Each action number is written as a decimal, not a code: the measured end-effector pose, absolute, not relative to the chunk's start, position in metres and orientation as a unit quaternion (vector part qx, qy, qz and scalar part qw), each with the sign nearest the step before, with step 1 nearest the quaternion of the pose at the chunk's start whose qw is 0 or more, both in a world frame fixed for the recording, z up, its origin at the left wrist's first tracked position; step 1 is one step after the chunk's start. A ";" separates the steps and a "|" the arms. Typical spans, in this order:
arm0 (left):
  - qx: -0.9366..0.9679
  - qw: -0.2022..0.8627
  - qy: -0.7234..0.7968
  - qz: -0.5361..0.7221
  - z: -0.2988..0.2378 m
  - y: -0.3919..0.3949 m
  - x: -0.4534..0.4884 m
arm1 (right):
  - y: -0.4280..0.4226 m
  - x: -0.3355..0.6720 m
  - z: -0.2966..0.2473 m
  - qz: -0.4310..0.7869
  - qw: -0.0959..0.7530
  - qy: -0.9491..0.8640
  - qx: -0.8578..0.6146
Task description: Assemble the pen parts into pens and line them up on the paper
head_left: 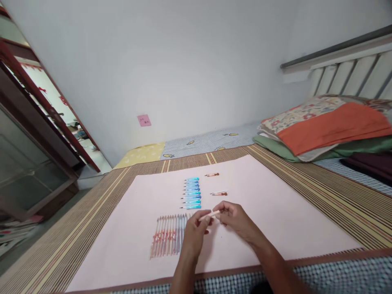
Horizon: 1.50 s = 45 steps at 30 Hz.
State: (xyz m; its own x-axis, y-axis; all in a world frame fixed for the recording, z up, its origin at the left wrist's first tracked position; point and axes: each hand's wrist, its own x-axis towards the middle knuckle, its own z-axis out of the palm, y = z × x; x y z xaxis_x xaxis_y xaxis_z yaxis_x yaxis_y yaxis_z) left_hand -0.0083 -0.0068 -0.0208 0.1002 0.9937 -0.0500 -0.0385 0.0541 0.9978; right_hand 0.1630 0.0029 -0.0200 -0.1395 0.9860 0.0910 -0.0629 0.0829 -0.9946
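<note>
Above the pale pink sheet (245,232), my left hand (194,228) and my right hand (234,217) pinch a short, pale peach pen-like barrel (211,214) between them, one at each end. The fingertips partly cover it. Beyond my hands lies a column of several blue pens (192,194), tips pointing left. To their right are a brown-and-peach pen (212,174) and small brown-ended pen parts (219,193). Several slim clear pens with red or blue-grey details (167,236) lie in a row left of my left hand, which hides the row's right end.
The sheet lies on a striped mat (82,228) over a bed. Folded bedding with an orange band (333,122) is piled at the right, near a white slatted headboard (352,75). A pink note (143,120) is on the wall. A doorway stands at the left.
</note>
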 end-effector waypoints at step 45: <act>0.160 0.704 0.289 0.629 -0.061 0.052 -0.003 | 0.105 0.241 -0.049 0.254 0.512 -0.500 -0.651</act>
State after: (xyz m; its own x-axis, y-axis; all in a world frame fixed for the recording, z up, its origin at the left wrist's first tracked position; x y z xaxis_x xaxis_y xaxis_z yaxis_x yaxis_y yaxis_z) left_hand -0.0028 0.0517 -0.0612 0.0420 0.9776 -0.2064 -0.7928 0.1583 0.5885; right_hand 0.2406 0.1054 -0.0486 0.3715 0.9105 0.1818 0.3912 0.0242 -0.9200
